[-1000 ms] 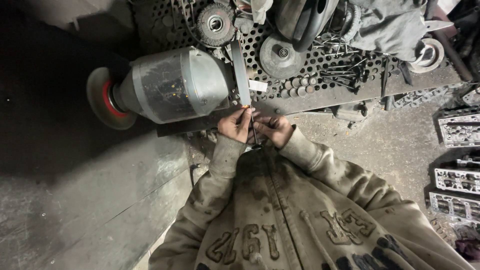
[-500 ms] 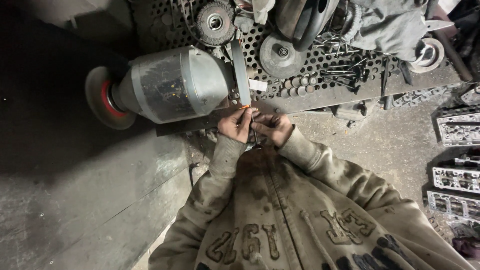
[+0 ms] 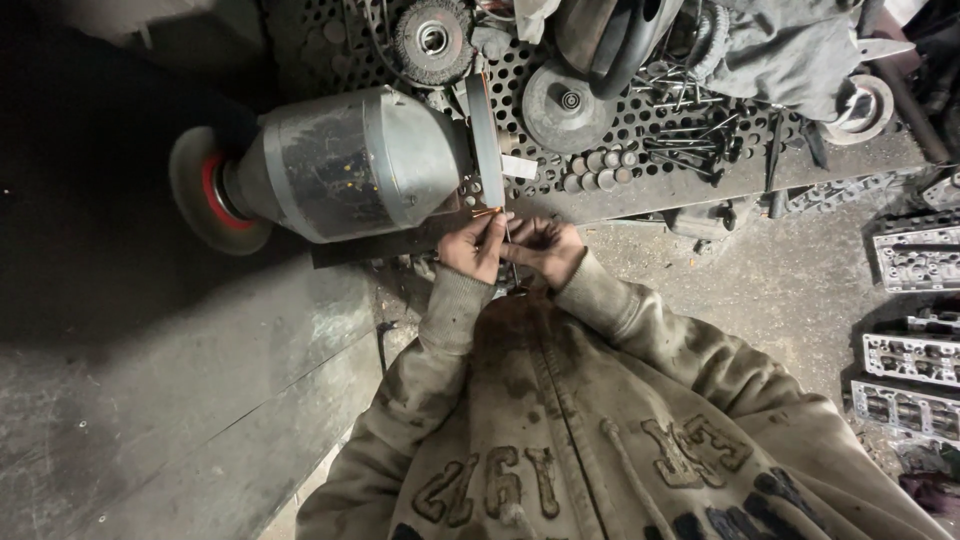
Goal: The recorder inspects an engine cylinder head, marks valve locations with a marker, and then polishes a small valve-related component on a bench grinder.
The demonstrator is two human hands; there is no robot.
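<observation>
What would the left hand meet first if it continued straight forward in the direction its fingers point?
Probably the grinding wheel of the bench grinder: the left hand points up at its rim, though depth is unclear.

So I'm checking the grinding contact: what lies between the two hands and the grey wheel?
Head view: a thin metal rod, pinched by left hand and right hand, reaches the grinding wheel, with orange sparks there.

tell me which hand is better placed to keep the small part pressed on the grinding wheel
Left, probably. The left hand sits right under the grinding wheel, its fingertips at the sparks. The right hand sits farther to the side, steadying the thin metal piece.
</observation>
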